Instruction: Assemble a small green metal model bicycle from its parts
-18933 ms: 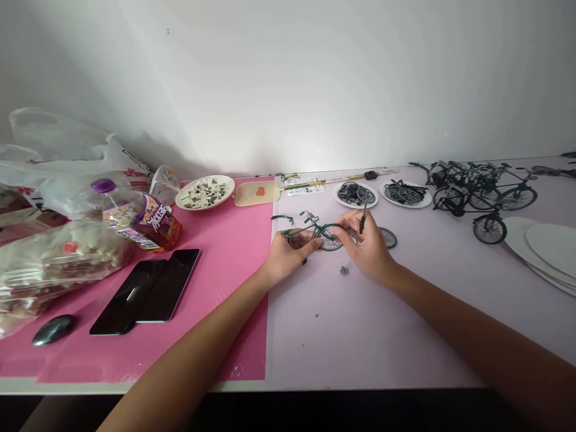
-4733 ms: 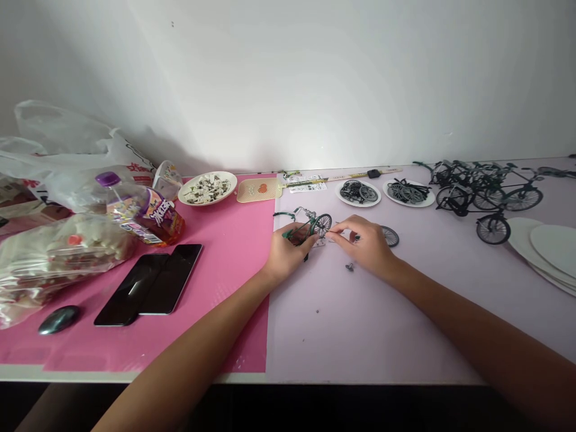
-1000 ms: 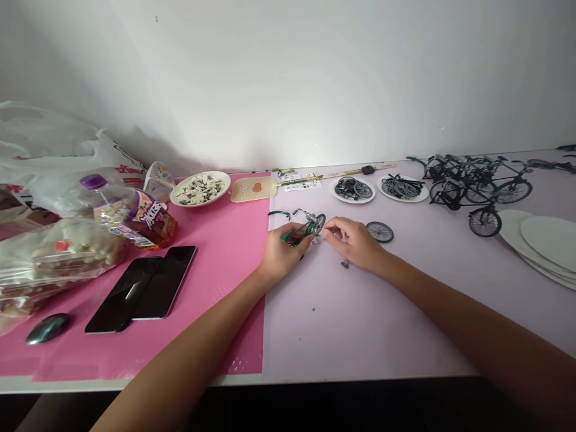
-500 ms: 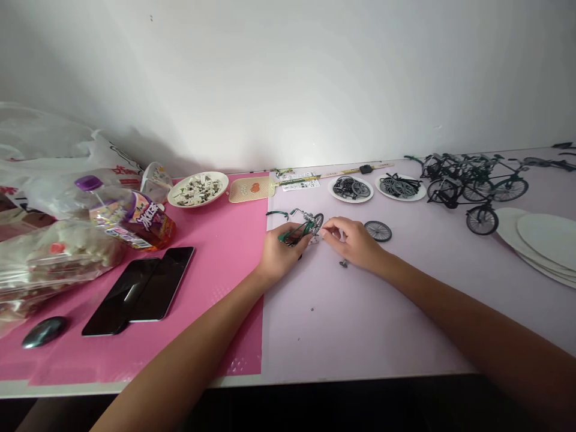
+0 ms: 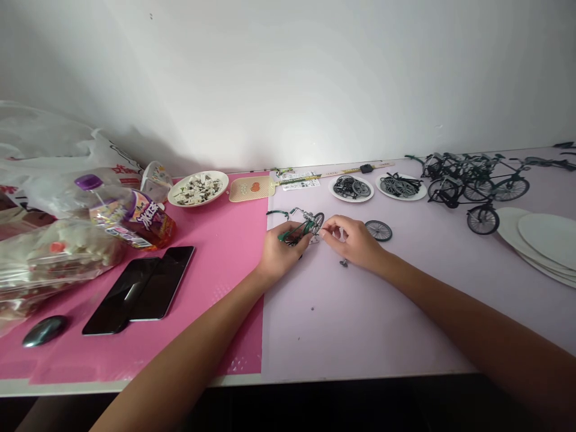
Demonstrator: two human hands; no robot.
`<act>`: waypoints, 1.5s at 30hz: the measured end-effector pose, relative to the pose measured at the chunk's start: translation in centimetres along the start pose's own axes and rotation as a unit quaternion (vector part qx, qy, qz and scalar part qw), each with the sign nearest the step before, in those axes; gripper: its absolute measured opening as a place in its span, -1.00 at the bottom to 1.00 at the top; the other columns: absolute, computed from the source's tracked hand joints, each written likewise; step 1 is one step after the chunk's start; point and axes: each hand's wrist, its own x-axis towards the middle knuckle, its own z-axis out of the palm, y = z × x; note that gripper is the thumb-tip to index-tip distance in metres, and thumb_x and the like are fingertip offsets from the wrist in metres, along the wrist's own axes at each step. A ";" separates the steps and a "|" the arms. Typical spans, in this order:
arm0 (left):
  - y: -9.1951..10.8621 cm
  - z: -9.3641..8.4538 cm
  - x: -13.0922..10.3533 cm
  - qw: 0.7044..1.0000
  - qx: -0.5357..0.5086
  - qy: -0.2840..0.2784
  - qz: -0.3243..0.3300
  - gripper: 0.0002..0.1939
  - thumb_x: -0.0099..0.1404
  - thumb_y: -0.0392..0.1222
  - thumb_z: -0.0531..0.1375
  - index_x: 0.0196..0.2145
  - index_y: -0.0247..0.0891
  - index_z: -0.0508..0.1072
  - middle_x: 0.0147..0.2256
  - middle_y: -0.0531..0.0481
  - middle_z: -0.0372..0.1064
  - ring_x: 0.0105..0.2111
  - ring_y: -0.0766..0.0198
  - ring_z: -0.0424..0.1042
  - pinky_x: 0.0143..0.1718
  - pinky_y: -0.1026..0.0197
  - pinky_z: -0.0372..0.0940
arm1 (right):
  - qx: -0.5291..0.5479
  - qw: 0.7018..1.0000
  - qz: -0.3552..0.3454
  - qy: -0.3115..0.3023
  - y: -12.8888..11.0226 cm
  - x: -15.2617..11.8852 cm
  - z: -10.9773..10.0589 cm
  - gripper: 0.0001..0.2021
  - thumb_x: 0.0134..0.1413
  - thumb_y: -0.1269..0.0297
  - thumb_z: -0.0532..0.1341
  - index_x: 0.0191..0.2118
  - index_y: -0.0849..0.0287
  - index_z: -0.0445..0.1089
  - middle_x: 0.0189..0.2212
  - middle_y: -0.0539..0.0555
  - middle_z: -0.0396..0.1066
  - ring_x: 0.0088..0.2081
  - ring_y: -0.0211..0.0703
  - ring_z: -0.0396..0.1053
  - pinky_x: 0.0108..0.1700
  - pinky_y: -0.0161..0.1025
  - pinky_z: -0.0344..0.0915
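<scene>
1. Head view, change: hardly anything is shifted within the last half second; against a few seconds ago, the front wheel (image 5: 318, 222) of the model bicycle (image 5: 308, 228) is turned more edge-on, and the loose spoked wheel (image 5: 378, 230) is no longer partly covered by the right hand (image 5: 353, 241). Attention seems, by judgement, to be centred on the front wheel.
2. Head view, hands: the model bicycle is held above the worktop (image 5: 360, 324), well back from its front edge, and is gripped between thumb and fingers by the left hand (image 5: 281, 252). The right hand's fingers are curled just beside the front wheel, thumb near forefinger; whether anything tiny is pinched cannot be told.
3. Head view, containers: near the worktop's back edge, white chips and darker bits are held in a deep dish (image 5: 198, 204), while wheels and dark parts are heaped on the left parts plate (image 5: 346, 200) and the right parts plate (image 5: 422, 192). Toward the left edge, an amber drink is contained in a purple-capped bottle (image 5: 135, 219). White plates (image 5: 544, 240) are stacked by the right edge.
</scene>
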 end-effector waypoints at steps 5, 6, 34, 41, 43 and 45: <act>-0.1 0.1 0.0 1.000 -0.006 -0.006 -0.003 -0.79 0.23 -0.06 0.38 -0.35 -0.27 0.53 -0.40 -0.02 0.51 -0.43 0.30 0.42 -0.41 0.26 0.35 | -0.010 1.000 -0.006 0.000 0.0 0.1 -0.1 -0.80 0.30 0.14 0.19 -0.33 0.08 0.41 -0.42 0.03 0.45 -0.37 -0.14 0.33 -0.30 -0.20 0.24; 0.0 0.1 0.0 1.000 -0.006 -0.006 -0.002 -0.78 0.23 -0.06 0.38 -0.35 -0.27 0.53 -0.40 -0.02 0.51 -0.43 0.29 0.42 -0.40 0.26 0.35 | -0.013 1.000 -0.006 -0.005 0.1 0.1 -0.1 -0.78 0.32 0.13 0.18 -0.35 0.08 0.39 -0.44 0.03 0.42 -0.37 -0.13 0.32 -0.29 -0.19 0.24; 0.1 0.1 -0.1 1.000 -0.010 -0.005 0.009 -0.80 0.24 -0.08 0.37 -0.37 -0.26 0.52 -0.40 -0.01 0.51 -0.42 0.29 0.42 -0.37 0.23 0.36 | 0.001 1.000 0.003 -0.016 -0.1 -0.1 -0.1 -0.82 0.31 0.11 0.20 -0.27 0.08 0.42 -0.36 0.03 0.49 -0.35 -0.15 0.35 -0.33 -0.22 0.20; 0.0 0.0 0.0 1.000 0.007 -0.009 0.016 -0.81 0.24 -0.09 0.37 -0.35 -0.26 0.53 -0.42 0.03 0.49 -0.43 0.30 0.41 -0.36 0.24 0.34 | -0.011 0.999 0.009 -0.032 0.1 0.0 -0.2 -0.66 0.40 0.05 0.12 -0.39 0.09 0.37 -0.45 0.04 0.43 -0.41 -0.15 0.32 -0.35 -0.20 0.19; 0.0 0.0 0.0 1.000 0.007 -0.008 0.018 -0.82 0.24 -0.10 0.37 -0.35 -0.26 0.54 -0.42 0.03 0.50 -0.43 0.30 0.42 -0.36 0.24 0.34 | -0.008 0.999 0.014 -0.035 0.1 0.0 -0.2 -0.65 0.41 0.02 0.12 -0.38 0.10 0.38 -0.45 0.04 0.45 -0.41 -0.15 0.33 -0.35 -0.20 0.20; -0.1 0.1 0.0 1.000 0.006 -0.007 0.020 -0.83 0.24 -0.10 0.37 -0.34 -0.26 0.54 -0.42 0.03 0.50 -0.43 0.30 0.42 -0.36 0.24 0.34 | -0.003 0.999 0.012 -0.032 0.1 -0.1 -0.1 -0.70 0.39 0.04 0.14 -0.32 0.09 0.41 -0.41 0.05 0.48 -0.39 -0.15 0.35 -0.35 -0.21 0.21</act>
